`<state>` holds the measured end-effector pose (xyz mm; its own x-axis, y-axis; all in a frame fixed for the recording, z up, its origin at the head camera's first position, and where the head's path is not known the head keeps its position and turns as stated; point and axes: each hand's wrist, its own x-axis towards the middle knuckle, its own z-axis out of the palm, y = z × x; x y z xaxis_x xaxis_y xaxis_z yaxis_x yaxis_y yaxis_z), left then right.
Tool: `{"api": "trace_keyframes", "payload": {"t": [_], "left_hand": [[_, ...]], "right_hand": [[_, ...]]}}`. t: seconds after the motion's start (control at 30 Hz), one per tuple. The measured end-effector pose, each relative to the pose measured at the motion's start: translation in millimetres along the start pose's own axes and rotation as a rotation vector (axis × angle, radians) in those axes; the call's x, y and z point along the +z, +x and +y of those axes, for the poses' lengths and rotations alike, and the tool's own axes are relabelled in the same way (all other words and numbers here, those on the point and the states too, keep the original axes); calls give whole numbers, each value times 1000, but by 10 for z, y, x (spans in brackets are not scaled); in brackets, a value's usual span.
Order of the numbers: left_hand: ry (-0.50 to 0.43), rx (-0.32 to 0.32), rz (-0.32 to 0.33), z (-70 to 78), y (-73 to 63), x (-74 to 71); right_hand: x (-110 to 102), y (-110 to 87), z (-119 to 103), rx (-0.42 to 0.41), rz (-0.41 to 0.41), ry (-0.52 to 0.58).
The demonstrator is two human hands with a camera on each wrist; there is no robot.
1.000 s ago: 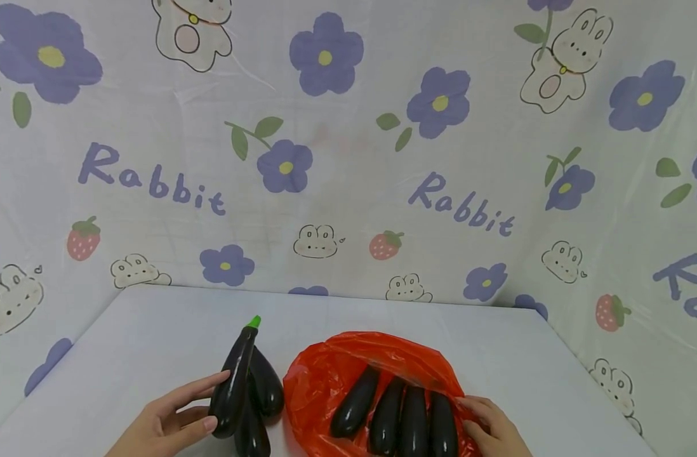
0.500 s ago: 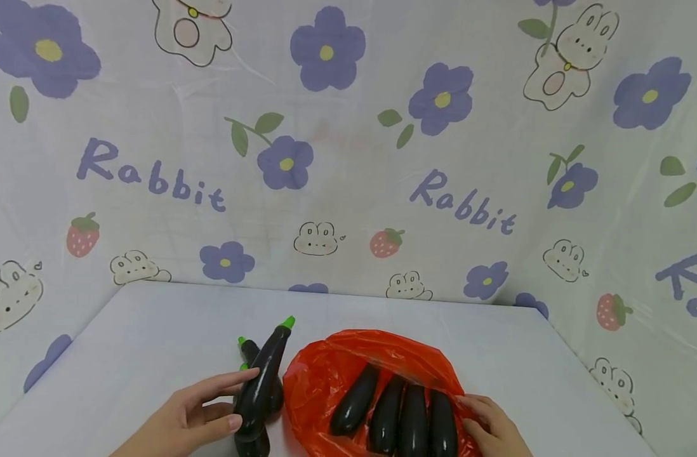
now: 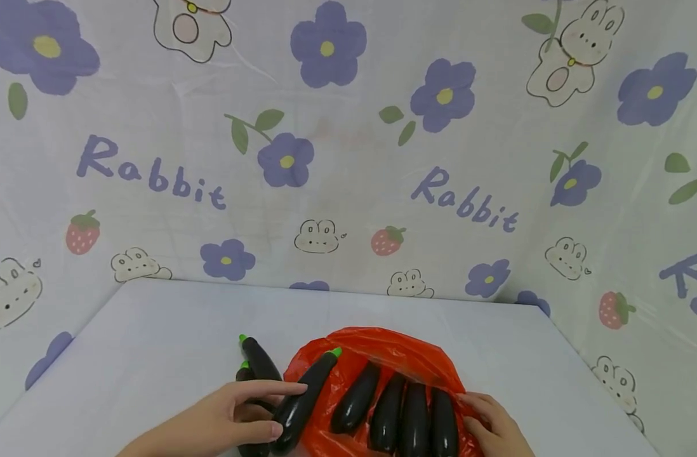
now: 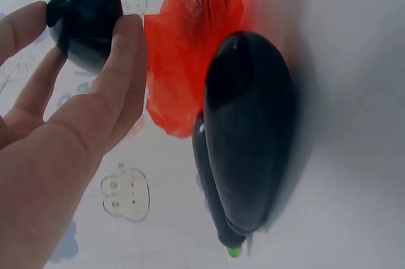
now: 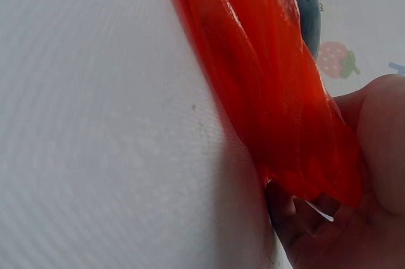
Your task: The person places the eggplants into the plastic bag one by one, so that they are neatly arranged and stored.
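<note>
My left hand [image 3: 228, 416] grips a glossy black eggplant [image 3: 305, 406] with a green stem end, tilted over the left rim of a red plastic bag [image 3: 377, 336]. In the left wrist view, thumb and fingertips hold that eggplant [image 4: 85, 19] by its rounded end. Several more eggplants [image 3: 354, 400] lie side by side inside the opened bag. At the bag's right edge my right hand [image 3: 491, 422] pinches the plastic; the right wrist view shows the red bag [image 5: 272, 92] between thumb and fingers.
Two other eggplants [image 3: 259, 358] lie on the white table [image 3: 171, 336] just left of the bag, partly hidden behind my left hand. Behind the table hangs a cloth [image 3: 348, 190] printed with flowers, rabbits and strawberries.
The left hand has carried its eggplant rightward, from above the two eggplants on the table to over the bag's left rim. The right hand stays at the bag's edge.
</note>
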<state>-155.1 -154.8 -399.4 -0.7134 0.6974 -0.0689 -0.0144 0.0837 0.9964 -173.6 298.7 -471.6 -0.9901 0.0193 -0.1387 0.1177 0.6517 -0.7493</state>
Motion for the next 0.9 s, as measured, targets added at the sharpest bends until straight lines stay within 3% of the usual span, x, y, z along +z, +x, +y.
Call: {"api": "trace_keyframes", "payload": {"t": [0.13,0.23,0.43,0.7,0.9], "left_hand": [[58,37,-54,41,128,25],[110,47,-57,73,215,19],[238,-18,22,169,350,11],[348,-88,-36,328,439,27],[378,-102,-24,370,554,19]], "right_hand": [[-3,9,-4,-5,-2,-7],[4,16,0,-3,-1,-8],[3,1,-3,-11,0,-3],[5,-18,-16,-15,-7,1],[-5,-4,-33,-6,-8,-27]]}}
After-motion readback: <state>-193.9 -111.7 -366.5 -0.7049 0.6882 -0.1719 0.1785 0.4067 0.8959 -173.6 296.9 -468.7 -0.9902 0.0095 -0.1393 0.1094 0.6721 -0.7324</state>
